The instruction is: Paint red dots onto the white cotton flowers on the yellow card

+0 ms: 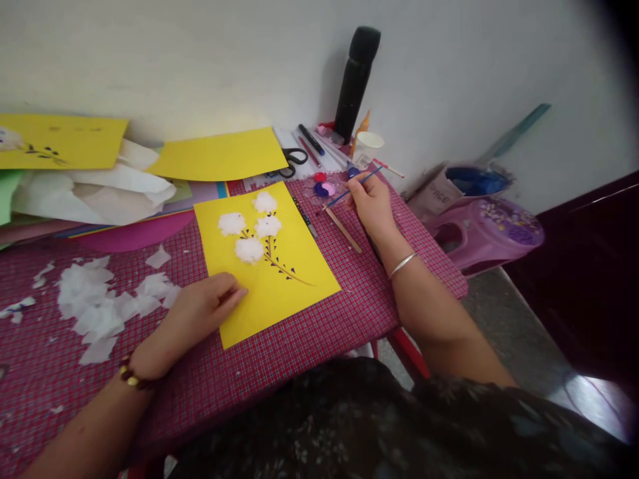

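My right hand (370, 203) is closed around a slim blue paintbrush (368, 175); the brush's dark tip points left, near the end of a wooden stick (343, 230). My left hand (212, 303) rests on the lower left of a yellow sheet (289, 299), its fingers curled in and nothing visible in them. On this sheet are several fluffy white paper blossoms (249, 250) and a painted brown stem (284, 267) with small dark leaves. Blobs of red, dark blue and pink paint (323, 189) lie just left of the brush.
Torn white paper pieces (94, 299) lie at the left. Behind are yellow sheets (219, 154), crumpled white paper (94, 193), scissors (294, 157), pens (311, 140), a paper cup (368, 145) and a tall black object (357, 83). A pink stool (479, 233) stands beyond the table's right edge.
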`<act>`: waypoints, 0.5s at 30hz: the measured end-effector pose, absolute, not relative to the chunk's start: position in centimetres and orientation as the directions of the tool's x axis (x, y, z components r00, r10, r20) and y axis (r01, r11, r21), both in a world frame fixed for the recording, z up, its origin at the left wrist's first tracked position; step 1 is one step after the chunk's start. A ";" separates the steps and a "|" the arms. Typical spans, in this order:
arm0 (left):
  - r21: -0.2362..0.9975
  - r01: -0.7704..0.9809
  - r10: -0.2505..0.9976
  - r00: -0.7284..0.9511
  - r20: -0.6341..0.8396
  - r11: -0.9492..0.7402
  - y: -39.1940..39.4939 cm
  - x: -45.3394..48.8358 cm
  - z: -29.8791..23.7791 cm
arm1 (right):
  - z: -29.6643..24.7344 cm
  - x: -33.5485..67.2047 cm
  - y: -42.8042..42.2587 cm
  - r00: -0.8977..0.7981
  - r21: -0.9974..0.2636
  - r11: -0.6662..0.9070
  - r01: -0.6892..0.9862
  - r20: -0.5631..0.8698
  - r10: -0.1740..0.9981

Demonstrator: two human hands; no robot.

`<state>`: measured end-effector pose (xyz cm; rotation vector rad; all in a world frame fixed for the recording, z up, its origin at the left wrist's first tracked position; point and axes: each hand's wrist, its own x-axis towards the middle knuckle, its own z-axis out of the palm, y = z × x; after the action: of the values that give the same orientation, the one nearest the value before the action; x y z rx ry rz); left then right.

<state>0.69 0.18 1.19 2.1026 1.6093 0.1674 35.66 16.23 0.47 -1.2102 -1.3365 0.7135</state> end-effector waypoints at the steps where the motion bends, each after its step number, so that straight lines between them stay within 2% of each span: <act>1: 0.458 0.868 0.941 0.295 -0.162 -0.193 0.2 0.6 1.0 | 0.5 35.7 16.3 0.190 -0.930 0.289 0.228 0.334 0.923; 4: 0.502 0.835 0.958 0.284 -0.042 -0.225 0.3 0.3 1.0 | 0.5 35.9 16.4 0.230 -0.940 0.284 0.190 0.324 0.918; 8: 0.510 0.832 0.976 0.187 0.114 -0.219 0.4 -0.3 1.5 | 0.6 36.5 16.5 0.284 -0.950 0.271 0.156 0.306 0.909; 12: 0.511 0.841 0.982 0.118 0.149 -0.179 1.2 -2.0 1.4 | 1.2 37.5 16.4 0.343 -0.933 0.293 0.207 0.350 0.872; 15: 0.528 0.834 0.986 0.108 0.130 -0.161 2.0 -3.7 0.0 | 1.8 37.6 15.6 0.322 -0.896 0.309 0.321 0.409 0.854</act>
<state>-3.65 1.95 -0.02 2.0697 1.7869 0.6592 37.55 15.63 1.77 -1.2615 -1.2472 0.5114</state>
